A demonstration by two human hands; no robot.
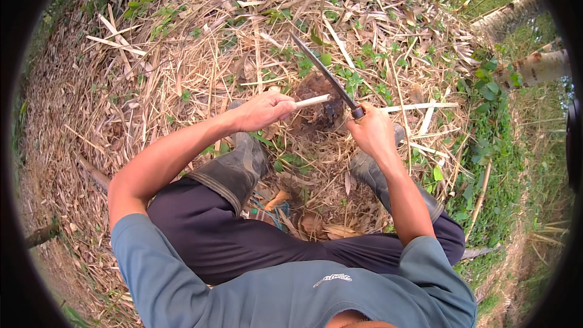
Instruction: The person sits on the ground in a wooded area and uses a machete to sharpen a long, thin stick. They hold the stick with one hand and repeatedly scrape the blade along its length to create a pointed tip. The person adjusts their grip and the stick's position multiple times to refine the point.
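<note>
My left hand [265, 111] is closed round a short pale stick [314, 101], whose cut end points right toward the blade. In my right hand [371, 129] is the handle of a long dark knife [328, 76]; its blade slants up and to the left, past the stick's free end. A small gap shows between stick and blade. Below both lies a dark brown stump or clump [316, 100] on the ground, partly hidden by the stick. The far end of the stick is covered by my left fist.
I sit with rubber boots [234, 167] apart on dry leaves and split strips. Pale strips [422, 107] lie right of my right hand. Some bluish cord [279, 211] is between my legs. Pale trunks [534, 68] and green plants stand at the right.
</note>
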